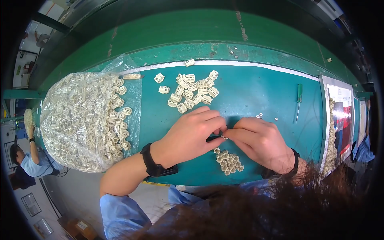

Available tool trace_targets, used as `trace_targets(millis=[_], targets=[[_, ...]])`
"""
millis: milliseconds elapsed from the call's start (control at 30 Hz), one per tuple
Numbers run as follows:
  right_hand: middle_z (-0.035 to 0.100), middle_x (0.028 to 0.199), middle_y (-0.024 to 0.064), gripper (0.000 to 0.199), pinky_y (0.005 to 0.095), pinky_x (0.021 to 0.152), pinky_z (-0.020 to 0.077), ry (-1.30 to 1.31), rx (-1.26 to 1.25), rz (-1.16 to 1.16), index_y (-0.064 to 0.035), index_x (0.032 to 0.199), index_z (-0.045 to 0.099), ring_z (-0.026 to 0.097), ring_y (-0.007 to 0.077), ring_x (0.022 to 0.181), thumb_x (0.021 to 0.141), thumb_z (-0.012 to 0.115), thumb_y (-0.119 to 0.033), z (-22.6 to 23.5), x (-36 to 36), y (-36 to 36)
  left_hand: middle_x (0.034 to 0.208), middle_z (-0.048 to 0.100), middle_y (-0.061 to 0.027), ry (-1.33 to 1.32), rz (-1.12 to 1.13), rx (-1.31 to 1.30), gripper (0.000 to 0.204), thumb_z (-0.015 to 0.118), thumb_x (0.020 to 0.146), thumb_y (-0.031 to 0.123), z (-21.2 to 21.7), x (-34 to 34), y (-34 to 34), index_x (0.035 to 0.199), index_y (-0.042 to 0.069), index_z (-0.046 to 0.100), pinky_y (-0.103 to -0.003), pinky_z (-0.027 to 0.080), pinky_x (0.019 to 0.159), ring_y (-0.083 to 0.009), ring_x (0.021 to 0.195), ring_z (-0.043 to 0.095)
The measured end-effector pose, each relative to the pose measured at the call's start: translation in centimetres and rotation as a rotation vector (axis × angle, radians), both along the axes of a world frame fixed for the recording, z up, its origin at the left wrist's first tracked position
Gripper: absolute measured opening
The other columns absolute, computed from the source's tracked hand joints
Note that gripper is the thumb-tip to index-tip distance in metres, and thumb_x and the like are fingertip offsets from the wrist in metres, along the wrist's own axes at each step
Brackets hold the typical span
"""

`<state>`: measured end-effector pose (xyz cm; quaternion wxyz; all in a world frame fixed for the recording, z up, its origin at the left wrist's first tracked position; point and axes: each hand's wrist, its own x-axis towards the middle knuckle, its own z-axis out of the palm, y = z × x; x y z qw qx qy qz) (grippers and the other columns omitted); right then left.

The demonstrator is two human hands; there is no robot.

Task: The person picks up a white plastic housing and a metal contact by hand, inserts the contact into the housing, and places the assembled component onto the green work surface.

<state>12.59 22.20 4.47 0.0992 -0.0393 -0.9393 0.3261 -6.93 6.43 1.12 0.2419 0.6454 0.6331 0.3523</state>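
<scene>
Both hands meet over the worktop (160, 105), fingertips together. The left hand (196, 128) and the right hand (260, 142) pinch a small pale piece (224, 137) between them; the fingers cover most of it, so its shape cannot be told. A dark wristband (149, 160) circles the left wrist, and another dark band (296, 161) the right.

Just on the body side of the joined fingertips, a tight cluster of cream plastic housings (229, 162) stands with round openings facing up, a single one sitting at its edge nearest the left thumb. Beyond the left hand lies a loose heap of cream plastic housings (188, 94), tumbled at various angles, with two apart from it on the left and one more farther out on the white strip (172, 64) along the worktop's far edge. Well to the left of the left hand, a large clear plastic bag (72, 120) bulges with many similar housings, some showing at its side nearest the hands.

Right beside the right hand's far side are a few small shiny bits (259, 115). Farther out to its right lies a screwdriver (299, 93) with a green handle, its shaft pointing toward the body. Past that, a pale-rimmed frame (325, 120) stands at the right. Far left of the hands, a co-worker (34, 160) in a blue top is partly visible.
</scene>
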Motion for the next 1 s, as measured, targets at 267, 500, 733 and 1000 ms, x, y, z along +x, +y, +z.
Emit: trace_targets(millis=[267,500,733,1000], targets=[[0.074,0.094,0.0079,0.017,0.04,0.072,0.0606,0.021,-0.017,-0.047,-0.007,0.105,0.085,0.075,0.0295,0.084,0.089,0.086,-0.001,1.2,-0.1,1.2,0.096,0.07,-0.0026,-0.004,0.007,-0.016,0.024,0.093,0.084,0.01,0.3,0.0,-0.1,0.101,0.011,0.076,-0.039,0.059,0.08,-0.0244,0.091,0.068],[0.075,0.093,0.0103,0.019,0.0376,0.069,0.0609,0.061,-0.067,-0.123,-0.0045,0.109,0.084,0.076,0.0282,0.083,0.091,0.086,0.001,1.3,-0.2,2.9,0.1,0.075,-0.0031,-0.127,0.104,-0.033,0.024,0.091,0.085,0.005,0.9,0.1,-0.2,0.104,0.009,0.077,-0.032,0.061,0.072,-0.0178,0.082,0.071],[0.076,0.094,0.0112,0.017,0.0394,0.069,0.0602,-0.029,-0.492,-0.095,-0.004,0.109,0.076,0.076,0.0269,0.08,0.095,0.086,-0.003,-0.6,-1.0,0.4,0.104,0.08,-0.0034,0.025,0.107,-0.032,0.023,0.09,0.086,0.001,1.4,-0.1,-0.1,0.102,0.006,0.074,-0.03,0.062,0.07,-0.0157,0.077,0.073],[0.073,0.092,0.0128,0.014,0.0405,0.071,0.0595,-0.033,-0.309,-0.079,-0.0033,0.104,0.074,0.075,0.0298,0.079,0.095,0.084,-0.002,-1.2,-0.9,1.9,0.103,0.08,-0.0065,0.079,0.098,0.099,0.021,0.088,0.089,-0.003,1.2,-0.3,0.2,0.104,0.006,0.077,-0.032,0.062,0.071,-0.0186,0.081,0.076]])
